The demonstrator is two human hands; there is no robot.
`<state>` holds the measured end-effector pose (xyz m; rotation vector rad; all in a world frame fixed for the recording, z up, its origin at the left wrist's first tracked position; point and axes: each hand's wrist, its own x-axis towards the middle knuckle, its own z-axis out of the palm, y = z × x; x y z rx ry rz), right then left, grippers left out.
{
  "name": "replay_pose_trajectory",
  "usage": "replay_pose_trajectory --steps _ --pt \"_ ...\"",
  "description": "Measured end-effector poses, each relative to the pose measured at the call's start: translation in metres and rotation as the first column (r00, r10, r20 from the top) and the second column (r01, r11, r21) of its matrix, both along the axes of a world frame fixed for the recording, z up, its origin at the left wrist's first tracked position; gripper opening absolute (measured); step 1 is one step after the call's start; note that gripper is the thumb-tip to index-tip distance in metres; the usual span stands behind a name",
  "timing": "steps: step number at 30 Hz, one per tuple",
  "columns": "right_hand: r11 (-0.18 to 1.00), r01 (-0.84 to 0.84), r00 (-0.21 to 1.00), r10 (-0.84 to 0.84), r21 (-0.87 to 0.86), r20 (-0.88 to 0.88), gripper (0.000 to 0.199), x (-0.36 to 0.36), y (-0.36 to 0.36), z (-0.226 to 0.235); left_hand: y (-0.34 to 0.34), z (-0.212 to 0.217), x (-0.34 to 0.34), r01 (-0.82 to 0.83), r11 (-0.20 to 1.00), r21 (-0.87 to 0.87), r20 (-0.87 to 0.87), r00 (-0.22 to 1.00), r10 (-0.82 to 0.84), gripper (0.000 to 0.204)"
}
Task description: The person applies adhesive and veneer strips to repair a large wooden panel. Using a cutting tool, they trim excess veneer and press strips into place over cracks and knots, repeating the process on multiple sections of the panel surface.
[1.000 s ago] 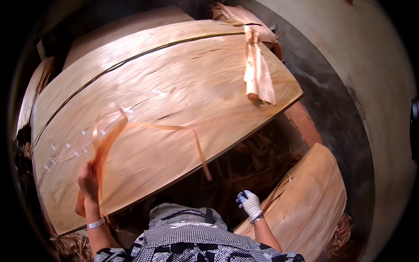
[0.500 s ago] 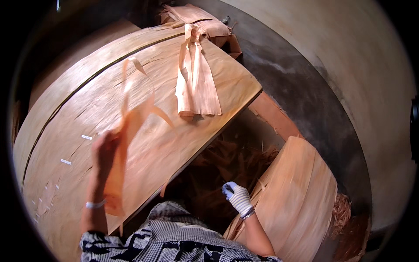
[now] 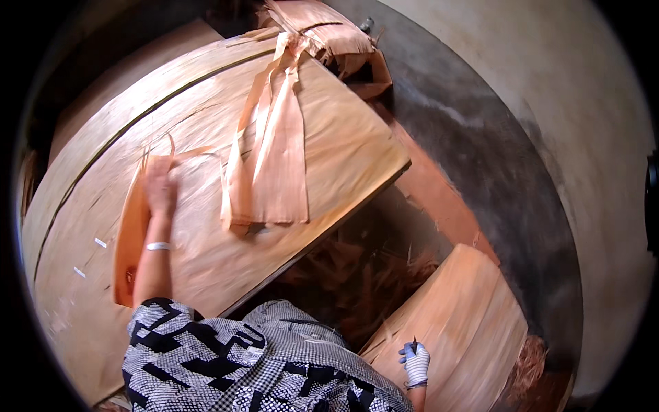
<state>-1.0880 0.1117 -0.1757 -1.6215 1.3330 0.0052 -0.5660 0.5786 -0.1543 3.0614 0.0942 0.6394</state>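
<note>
My bare left hand (image 3: pixel 161 191), blurred by motion, is closed on a narrow orange-tan wood veneer sheet (image 3: pixel 129 240) at the left of the large veneer-covered table (image 3: pixel 199 254). The sheet runs back beside my forearm, and frayed strips stick out past my fingers. My right hand (image 3: pixel 415 364), in a striped white glove with blue fingertips, is at the lower right over a veneer stack. It is closed on a small dark pointed tool (image 3: pixel 414 342), of which only the tip shows. Several long veneer strips (image 3: pixel 280 172) lie bunched at their far end in the middle of the table.
A curved stack of veneer sheets (image 3: pixel 460 309) stands at the right. Between it and the table edge, loose scraps (image 3: pixel 350 275) cover the floor. A bundle of veneer (image 3: pixel 329 31) lies at the far corner. Shavings (image 3: pixel 530 360) are piled beside the right-hand stack, near the dark wall base.
My left hand has carried the veneer sheet left and farther away, low over the table. My right hand has moved right and nearer. The bunched strips appear farther left as the view shifted.
</note>
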Motion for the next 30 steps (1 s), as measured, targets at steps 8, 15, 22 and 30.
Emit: replay_pose_trajectory --steps 8,15,22,30 --pt "0.810 -0.566 0.815 0.578 -0.152 0.045 0.009 0.167 -0.163 0.019 -0.207 -0.061 0.015 0.059 0.947 -0.317 -0.261 0.954 -0.147 0.023" --pt "0.481 -0.824 0.481 0.873 -0.298 0.079 0.008 0.311 -0.198 0.037 -0.297 -0.023 0.025 -0.155 0.374 -0.914 -0.339 0.798 -0.498 0.029" --pt "0.577 -0.816 0.574 0.816 -0.038 0.066 0.006 0.350 -0.208 0.029 -0.150 0.097 0.141 0.117 0.885 -0.450 -0.066 0.984 -0.164 0.024" --pt "0.573 -0.819 0.566 0.816 -0.026 0.120 0.006 0.402 -0.234 0.012 -0.089 0.186 0.150 -0.076 0.993 0.093 0.650 0.760 -0.003 0.028"
